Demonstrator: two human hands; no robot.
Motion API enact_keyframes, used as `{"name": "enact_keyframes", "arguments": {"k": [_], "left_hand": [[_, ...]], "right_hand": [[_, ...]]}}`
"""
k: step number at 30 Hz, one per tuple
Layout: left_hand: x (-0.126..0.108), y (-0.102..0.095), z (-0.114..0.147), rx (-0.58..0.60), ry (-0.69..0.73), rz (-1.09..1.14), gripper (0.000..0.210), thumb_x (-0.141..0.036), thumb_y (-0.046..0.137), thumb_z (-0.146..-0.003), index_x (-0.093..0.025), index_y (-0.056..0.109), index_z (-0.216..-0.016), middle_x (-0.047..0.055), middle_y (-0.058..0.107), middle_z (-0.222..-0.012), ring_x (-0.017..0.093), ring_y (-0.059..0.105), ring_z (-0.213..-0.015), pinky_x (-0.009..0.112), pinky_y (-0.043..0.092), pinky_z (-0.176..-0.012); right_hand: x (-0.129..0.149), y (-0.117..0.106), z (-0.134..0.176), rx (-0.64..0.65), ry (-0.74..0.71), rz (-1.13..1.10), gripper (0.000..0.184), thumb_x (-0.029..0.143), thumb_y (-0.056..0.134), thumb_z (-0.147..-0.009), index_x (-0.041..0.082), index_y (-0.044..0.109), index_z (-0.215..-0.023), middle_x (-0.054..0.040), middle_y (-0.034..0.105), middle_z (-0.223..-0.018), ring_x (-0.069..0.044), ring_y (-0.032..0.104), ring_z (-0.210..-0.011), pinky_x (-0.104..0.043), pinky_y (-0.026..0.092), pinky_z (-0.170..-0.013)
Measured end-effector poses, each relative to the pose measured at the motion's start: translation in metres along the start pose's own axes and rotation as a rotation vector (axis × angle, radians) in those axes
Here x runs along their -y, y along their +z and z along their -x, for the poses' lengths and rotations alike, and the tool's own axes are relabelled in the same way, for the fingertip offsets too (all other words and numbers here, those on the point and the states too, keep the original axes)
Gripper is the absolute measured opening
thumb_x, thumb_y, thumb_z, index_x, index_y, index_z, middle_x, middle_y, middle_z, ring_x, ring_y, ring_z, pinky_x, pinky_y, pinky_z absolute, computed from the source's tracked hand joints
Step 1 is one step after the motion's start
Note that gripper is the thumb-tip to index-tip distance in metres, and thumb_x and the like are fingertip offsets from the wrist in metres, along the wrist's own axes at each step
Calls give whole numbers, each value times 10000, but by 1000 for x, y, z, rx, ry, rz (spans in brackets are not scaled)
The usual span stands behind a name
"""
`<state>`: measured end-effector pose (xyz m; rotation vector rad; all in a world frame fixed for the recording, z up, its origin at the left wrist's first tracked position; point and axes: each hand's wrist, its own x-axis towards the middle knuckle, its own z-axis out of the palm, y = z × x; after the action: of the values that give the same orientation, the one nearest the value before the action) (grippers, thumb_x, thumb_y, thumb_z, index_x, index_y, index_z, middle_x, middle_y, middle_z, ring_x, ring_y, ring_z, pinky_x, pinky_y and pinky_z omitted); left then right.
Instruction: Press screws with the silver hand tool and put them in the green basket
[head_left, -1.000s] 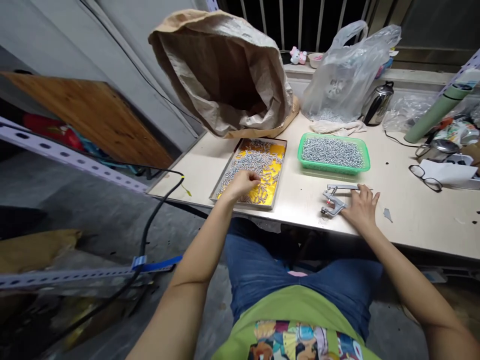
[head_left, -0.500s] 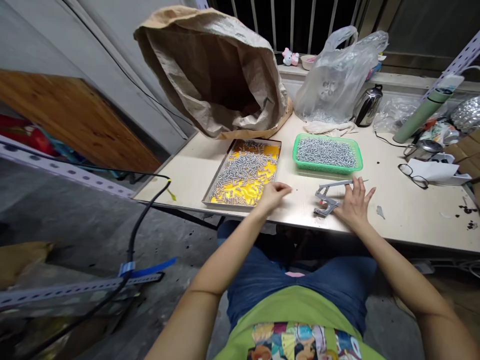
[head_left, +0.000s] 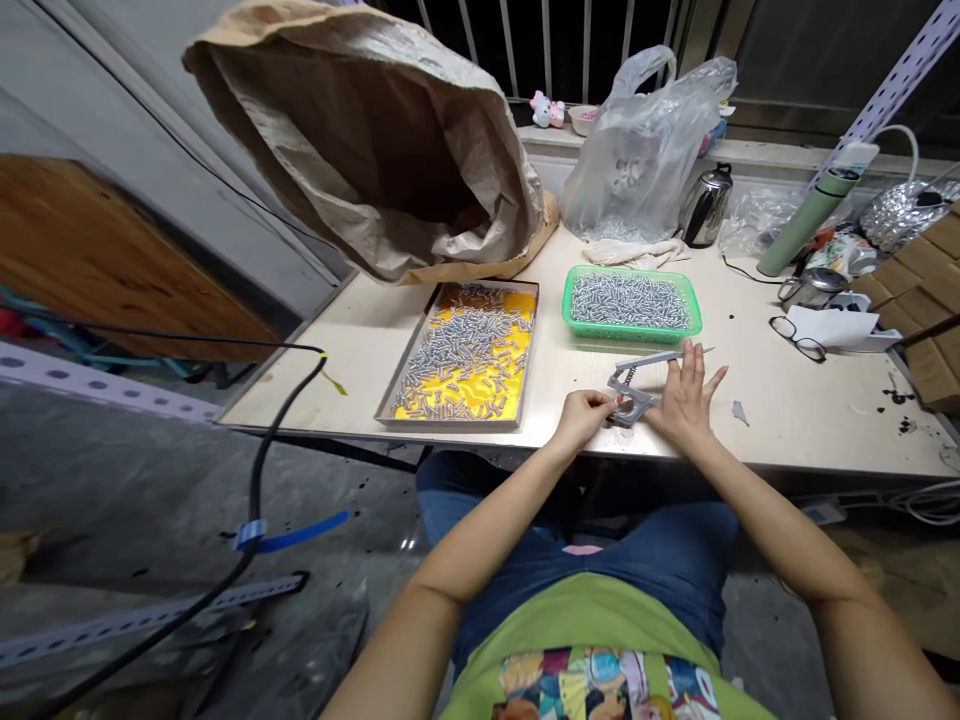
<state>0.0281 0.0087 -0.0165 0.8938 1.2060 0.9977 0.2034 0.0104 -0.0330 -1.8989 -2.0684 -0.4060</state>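
My left hand (head_left: pixel 581 422) is closed in a pinch at the jaw end of a grey metal hand tool (head_left: pixel 634 403). Whatever sits between those fingertips is too small to make out. The tool has a long lever, a coil spring and a small red spot near the jaw. My right hand (head_left: pixel 686 400) holds it by the handles, thumb side against the lower part and fingers stretched over the upper lever. Left of my hands lies a shallow tray (head_left: pixel 457 424) with a yellow lining and many loose metal screws (head_left: pixel 469 340). Behind the tool stands a green basket (head_left: pixel 630 334) full of similar small metal pieces.
A large open paper sack (head_left: pixel 517 170) leans behind the tray. At the back are a clear plastic bag (head_left: pixel 630 170), a metal jug (head_left: pixel 707 205) and a green cylinder (head_left: pixel 810 220). Glasses (head_left: pixel 799 340) and cardboard boxes (head_left: pixel 926 285) are on the right.
My left hand has moved right, from beside the tray to the tool's jaw. My right hand stays at the tool. The whole view has shifted slightly.
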Motion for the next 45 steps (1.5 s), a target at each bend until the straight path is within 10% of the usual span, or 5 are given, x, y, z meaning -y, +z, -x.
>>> {"name": "enact_keyframes", "arguments": {"k": [23, 36, 45], "left_hand": [[5, 1, 5, -25, 56, -17, 100, -153, 738, -545, -138, 642, -518, 20, 644, -543, 120, 575, -562, 246, 451, -621], [6, -1, 9, -38, 65, 3, 161, -238, 776, -534, -140, 649, -550, 7, 624, -530, 105, 540, -540, 239, 423, -574], [10, -7, 5, -89, 33, 182, 228, -337, 719, -634, -141, 607, -666, -14, 588, -589, 65, 478, -515, 192, 334, -485]], "right_hand": [[6, 2, 5, -4, 82, 24, 718, 536, 393, -821, 17, 342, -1314, -333, 84, -1539, -386, 0, -1446, -711, -20, -1065], [3, 1, 5, -70, 45, -52, 584, 491, 395, -850, 48, 477, -1221, -291, 377, -1413, -405, 228, -1369, -719, 35, -1073], [6, -21, -5, 113, -4, 46, 431, 480, 503, -808, 95, 623, -961, -176, 646, -898, -280, 548, -883, -366, 422, -781]]}}
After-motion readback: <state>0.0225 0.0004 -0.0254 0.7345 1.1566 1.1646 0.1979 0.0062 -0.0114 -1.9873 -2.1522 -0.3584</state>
